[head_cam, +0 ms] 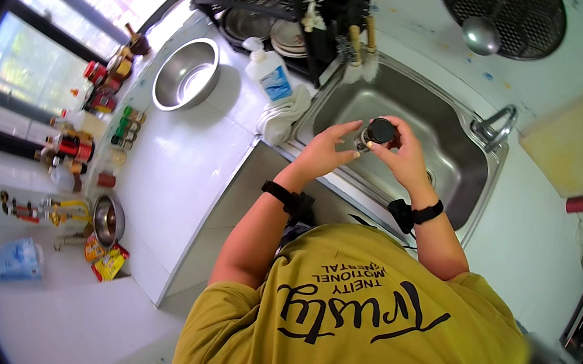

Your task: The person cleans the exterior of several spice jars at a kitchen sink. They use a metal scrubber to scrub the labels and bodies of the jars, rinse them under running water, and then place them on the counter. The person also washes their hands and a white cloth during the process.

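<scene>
A small spice jar with a black lid (380,131) is held over the near side of the stainless steel sink (385,96). My right hand (401,150) grips it, with the thumb in front and the fingers round its far side. Close to the jar's left side is my left hand (329,149), its thumb and fingers spread apart around empty space. Both wrists wear black bands. The jar's contents cannot be made out.
A folded white cloth (285,116) and a white pump bottle (267,71) sit left of the sink, near a black dish rack (301,10). A steel basin (187,74) and small spice jars (128,126) stand further left. The faucet (495,128) and a cutting board (578,136) are at right.
</scene>
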Demonstrator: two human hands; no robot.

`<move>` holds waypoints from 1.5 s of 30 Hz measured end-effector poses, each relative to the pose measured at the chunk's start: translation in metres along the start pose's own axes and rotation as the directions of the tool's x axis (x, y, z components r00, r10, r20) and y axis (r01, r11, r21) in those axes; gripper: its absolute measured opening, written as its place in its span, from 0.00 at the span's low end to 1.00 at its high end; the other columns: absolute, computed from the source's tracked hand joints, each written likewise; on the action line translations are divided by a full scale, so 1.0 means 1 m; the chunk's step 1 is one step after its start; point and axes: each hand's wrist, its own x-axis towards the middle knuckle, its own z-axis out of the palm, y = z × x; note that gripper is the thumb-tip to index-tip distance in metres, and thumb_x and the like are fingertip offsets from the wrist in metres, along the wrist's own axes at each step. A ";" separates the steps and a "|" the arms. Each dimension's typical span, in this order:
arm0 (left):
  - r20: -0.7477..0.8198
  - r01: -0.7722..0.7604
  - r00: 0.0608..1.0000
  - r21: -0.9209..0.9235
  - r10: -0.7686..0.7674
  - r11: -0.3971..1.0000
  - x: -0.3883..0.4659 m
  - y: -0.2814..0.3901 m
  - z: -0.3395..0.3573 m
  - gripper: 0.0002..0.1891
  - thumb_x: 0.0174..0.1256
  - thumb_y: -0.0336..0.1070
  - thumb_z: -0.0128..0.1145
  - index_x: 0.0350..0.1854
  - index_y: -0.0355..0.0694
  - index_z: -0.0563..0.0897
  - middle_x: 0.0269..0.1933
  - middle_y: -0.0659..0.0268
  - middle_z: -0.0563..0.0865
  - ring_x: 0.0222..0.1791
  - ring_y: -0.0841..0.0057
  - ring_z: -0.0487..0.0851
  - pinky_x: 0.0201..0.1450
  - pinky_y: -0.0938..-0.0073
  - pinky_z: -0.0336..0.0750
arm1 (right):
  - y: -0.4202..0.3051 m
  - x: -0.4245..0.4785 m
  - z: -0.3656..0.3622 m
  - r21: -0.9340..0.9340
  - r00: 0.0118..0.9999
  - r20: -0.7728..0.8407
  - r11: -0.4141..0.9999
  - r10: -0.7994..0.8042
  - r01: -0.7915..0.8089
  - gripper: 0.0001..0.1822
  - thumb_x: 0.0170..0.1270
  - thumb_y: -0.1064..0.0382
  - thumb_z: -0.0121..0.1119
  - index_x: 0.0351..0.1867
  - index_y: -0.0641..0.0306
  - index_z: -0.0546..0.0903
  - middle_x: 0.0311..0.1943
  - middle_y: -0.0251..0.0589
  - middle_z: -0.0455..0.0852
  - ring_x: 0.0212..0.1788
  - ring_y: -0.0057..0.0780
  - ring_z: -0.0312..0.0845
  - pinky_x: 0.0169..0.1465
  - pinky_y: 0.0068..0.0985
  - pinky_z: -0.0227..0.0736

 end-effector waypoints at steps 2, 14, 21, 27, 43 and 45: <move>-0.164 -0.102 0.975 0.277 0.151 0.955 -0.018 0.000 -0.011 0.33 0.54 0.35 0.69 0.66 0.41 0.74 0.60 0.61 0.80 0.60 0.61 0.75 0.63 0.63 0.70 | -0.008 0.013 0.027 0.003 0.996 0.091 1.000 0.014 -0.014 0.24 0.53 0.70 0.71 0.53 0.60 0.77 0.40 0.28 0.83 0.35 0.13 0.74 0.41 0.16 0.72; -0.736 0.370 0.657 0.127 -0.162 0.920 -0.148 -0.066 -0.145 0.25 0.56 0.36 0.67 0.59 0.44 0.79 0.50 0.61 0.81 0.45 0.68 0.82 0.49 0.68 0.78 | -0.009 0.091 0.262 -0.111 0.826 0.564 0.989 -0.018 0.097 0.22 0.52 0.66 0.71 0.50 0.58 0.82 0.39 0.34 0.79 0.30 0.17 0.76 0.37 0.20 0.74; -0.806 0.441 0.511 -0.051 -0.297 0.896 -0.232 -0.164 -0.281 0.27 0.63 0.38 0.63 0.65 0.42 0.75 0.54 0.59 0.82 0.50 0.69 0.83 0.54 0.69 0.78 | 0.048 0.144 0.452 -0.191 0.763 0.630 0.981 0.146 -0.029 0.23 0.52 0.65 0.72 0.52 0.58 0.81 0.20 0.28 0.77 0.24 0.15 0.70 0.30 0.19 0.66; -0.812 0.447 0.467 -0.125 -0.350 0.886 -0.272 -0.234 -0.395 0.27 0.66 0.38 0.60 0.68 0.39 0.72 0.62 0.57 0.81 0.62 0.64 0.79 0.62 0.65 0.74 | 0.119 0.200 0.607 -0.063 0.824 0.550 0.990 0.137 -0.122 0.23 0.53 0.67 0.70 0.52 0.63 0.78 0.24 0.31 0.82 0.26 0.15 0.75 0.30 0.17 0.69; -0.785 -0.010 0.432 -0.496 -0.443 0.868 -0.296 -0.330 -0.448 0.27 0.72 0.33 0.51 0.72 0.35 0.65 0.71 0.58 0.72 0.72 0.67 0.68 0.73 0.68 0.61 | 0.222 0.307 0.788 -0.303 0.916 0.344 0.947 0.209 -0.102 0.36 0.51 0.59 0.73 0.60 0.68 0.72 0.27 0.38 0.86 0.28 0.24 0.84 0.36 0.22 0.76; -0.785 0.020 0.438 -0.480 -0.439 0.877 -0.301 -0.326 -0.450 0.27 0.72 0.32 0.51 0.72 0.35 0.65 0.70 0.58 0.72 0.72 0.68 0.68 0.73 0.67 0.61 | 0.220 0.313 0.799 -0.311 0.924 0.310 0.942 0.226 -0.126 0.35 0.52 0.59 0.73 0.61 0.68 0.71 0.29 0.38 0.86 0.28 0.23 0.84 0.35 0.22 0.76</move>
